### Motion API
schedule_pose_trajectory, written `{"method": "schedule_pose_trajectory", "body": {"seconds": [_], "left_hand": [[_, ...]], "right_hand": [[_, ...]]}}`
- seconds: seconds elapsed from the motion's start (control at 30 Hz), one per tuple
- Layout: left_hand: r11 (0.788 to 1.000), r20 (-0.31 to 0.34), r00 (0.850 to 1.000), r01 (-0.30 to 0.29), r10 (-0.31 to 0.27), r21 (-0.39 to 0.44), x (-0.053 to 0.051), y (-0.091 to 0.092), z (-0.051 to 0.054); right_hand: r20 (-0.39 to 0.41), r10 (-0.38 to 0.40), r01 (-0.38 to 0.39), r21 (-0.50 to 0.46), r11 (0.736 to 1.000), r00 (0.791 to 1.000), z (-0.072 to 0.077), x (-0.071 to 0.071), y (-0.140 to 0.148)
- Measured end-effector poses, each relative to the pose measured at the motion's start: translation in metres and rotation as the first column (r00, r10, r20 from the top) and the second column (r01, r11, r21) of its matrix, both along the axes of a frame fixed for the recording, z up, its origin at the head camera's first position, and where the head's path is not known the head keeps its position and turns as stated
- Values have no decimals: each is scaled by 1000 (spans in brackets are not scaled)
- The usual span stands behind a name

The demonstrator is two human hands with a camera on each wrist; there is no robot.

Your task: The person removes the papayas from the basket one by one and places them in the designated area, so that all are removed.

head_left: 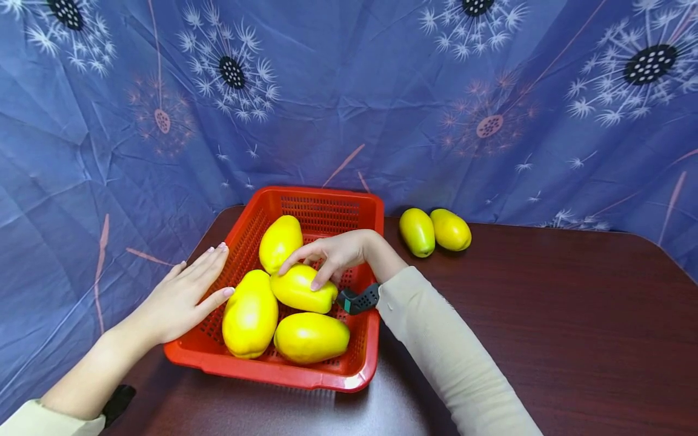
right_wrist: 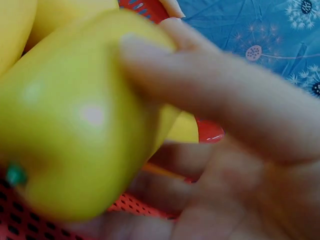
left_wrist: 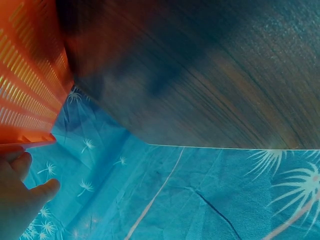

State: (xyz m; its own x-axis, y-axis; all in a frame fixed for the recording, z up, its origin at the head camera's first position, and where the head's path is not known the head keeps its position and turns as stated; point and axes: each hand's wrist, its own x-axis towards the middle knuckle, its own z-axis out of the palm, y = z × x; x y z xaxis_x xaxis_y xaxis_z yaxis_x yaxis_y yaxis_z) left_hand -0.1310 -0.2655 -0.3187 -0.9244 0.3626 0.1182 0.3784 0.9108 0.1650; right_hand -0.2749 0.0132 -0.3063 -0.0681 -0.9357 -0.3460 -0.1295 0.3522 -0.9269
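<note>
A red slotted plastic basket (head_left: pixel 262 376) holds several smooth yellow fruits that look like papayas. My right hand (head_left: pixel 340 254) reaches over its right side and grips one papaya (head_left: pixel 300 290), thumb on one side and fingers on the other. In the right wrist view this papaya (right_wrist: pixel 75 115) shows a small green stem end. Around it in the basket lie a rear papaya (head_left: pixel 280 242), a large pear-shaped papaya (head_left: pixel 249 318) at left and a front papaya (head_left: pixel 312 338). My left hand (head_left: pixel 185 297) rests with straight fingers along the basket's left rim.
Two greener papayas lie side by side on the dark brown table (head_left: pixel 545 315), behind and right of the basket: one upright-lying papaya (head_left: pixel 417 232) and one slanted papaya (head_left: pixel 451 230). A blue dandelion-print cloth (head_left: pixel 354 109) hangs behind and to the left.
</note>
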Motion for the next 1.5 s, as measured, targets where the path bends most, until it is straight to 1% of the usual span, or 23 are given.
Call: {"method": "schedule_pose_trajectory", "body": {"seconds": [0.13, 0.33, 0.4, 0.53, 0.8, 0.97, 1.2, 1.5], "left_hand": [[1000, 0, 1000, 0, 0, 3, 0, 0, 0], [1000, 2, 1000, -1, 1, 6, 0, -1, -1], [1000, 0, 1000, -1, 1, 8, 0, -1, -1], [1000, -4, 1000, 0, 0, 11, 1, 0, -1], [1000, -10, 1000, 0, 0, 12, 0, -1, 0], [1000, -14, 1000, 6, -6, 9, 0, -1, -1], [1000, -10, 1000, 3, -3, 9, 1, -1, -1], [1000, -26, 1000, 16, -16, 8, -1, -1, -1]], "right_hand": [[3, -14, 14, -58, 998, 1000, 7, 0, 1], [59, -95, 102, -128, 987, 994, 14, 0, 5], [70, -111, 121, -151, 981, 991, 17, 0, 7], [73, -131, 143, -199, 969, 989, 23, -2, 13], [57, -208, 215, -254, 943, 977, 31, -4, 34], [41, -256, 258, -252, 933, 966, 35, -6, 49], [40, -339, 339, -221, 914, 940, 36, -8, 69], [33, -404, 400, -231, 887, 914, 35, -7, 86]]}}
